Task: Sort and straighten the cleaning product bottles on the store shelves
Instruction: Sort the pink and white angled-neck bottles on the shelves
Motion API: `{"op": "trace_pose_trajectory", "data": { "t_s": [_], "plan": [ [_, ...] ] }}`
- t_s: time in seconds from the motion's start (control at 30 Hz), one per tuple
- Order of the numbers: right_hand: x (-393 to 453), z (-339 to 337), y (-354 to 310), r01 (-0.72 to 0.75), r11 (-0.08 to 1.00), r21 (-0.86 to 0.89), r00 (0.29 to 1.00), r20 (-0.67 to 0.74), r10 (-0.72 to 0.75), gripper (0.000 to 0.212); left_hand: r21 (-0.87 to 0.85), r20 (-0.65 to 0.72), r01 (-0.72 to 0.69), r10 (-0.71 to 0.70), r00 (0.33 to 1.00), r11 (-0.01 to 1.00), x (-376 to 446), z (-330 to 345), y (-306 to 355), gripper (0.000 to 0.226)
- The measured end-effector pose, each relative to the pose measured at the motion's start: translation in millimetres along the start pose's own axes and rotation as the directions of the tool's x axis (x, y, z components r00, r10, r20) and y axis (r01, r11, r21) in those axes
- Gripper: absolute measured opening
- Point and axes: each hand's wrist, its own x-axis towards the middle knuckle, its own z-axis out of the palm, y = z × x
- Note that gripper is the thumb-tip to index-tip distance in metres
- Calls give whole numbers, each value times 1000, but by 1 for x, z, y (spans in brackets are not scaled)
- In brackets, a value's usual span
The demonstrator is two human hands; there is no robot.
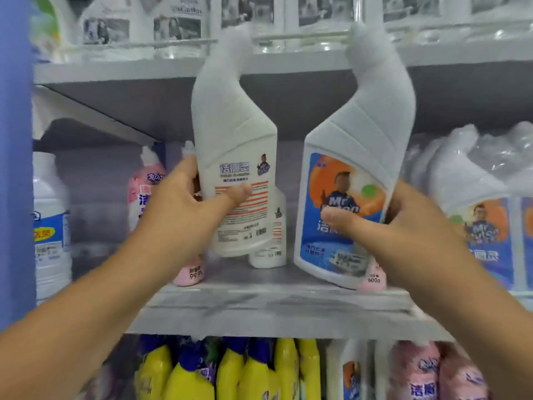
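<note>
My left hand (pixel 187 197) grips a white angled-neck toilet cleaner bottle (pixel 233 134), held above the middle shelf (pixel 274 301) with its back label toward me. My right hand (pixel 395 223) grips a second white angled-neck bottle (pixel 354 157) whose blue and orange front label faces me; it tilts right, its base low over the shelf. Behind the left bottle stands another white bottle (pixel 271 243). Pink bottles (pixel 144 180) stand behind my left hand, and a pink one (pixel 373 277) peeks out under the right bottle.
More blue-labelled white bottles (pixel 473 215) fill the shelf's right side. A white jug with a blue label (pixel 49 226) stands at the left. Yellow bottles with purple caps (pixel 225 370) crowd the shelf below; white containers (pixel 173 24) line the shelf above.
</note>
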Motion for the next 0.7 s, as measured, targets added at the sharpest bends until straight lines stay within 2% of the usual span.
{"op": "trace_pose_trajectory", "data": {
  "t_s": [0.07,0.17,0.27,0.37,0.5,0.6,0.7],
  "plan": [
    [17,21,0,-19,999,-27,999,-30,19,23,67,31,32,-34,999,997,18,-8,-21,33],
    [40,39,15,-178,983,54,983,-26,179,25,140,41,95,-101,994,986,31,-12,-47,34],
    [53,54,34,-309,950,42,951,-8,309,24,132,57,185,-194,979,974,35,-12,-72,29],
    [65,59,49,-428,902,61,904,25,427,28,147,78,283,-296,952,948,40,-10,-94,38],
    [79,67,68,-480,877,24,877,20,480,36,219,61,327,-347,936,919,49,-13,-114,46],
    [88,67,82,-497,868,-10,868,-2,497,39,185,19,366,-376,926,912,54,-19,-124,43],
    [96,67,92,-494,867,-57,869,-32,493,35,225,8,404,-416,909,887,61,-28,-133,41]
  ]
}}
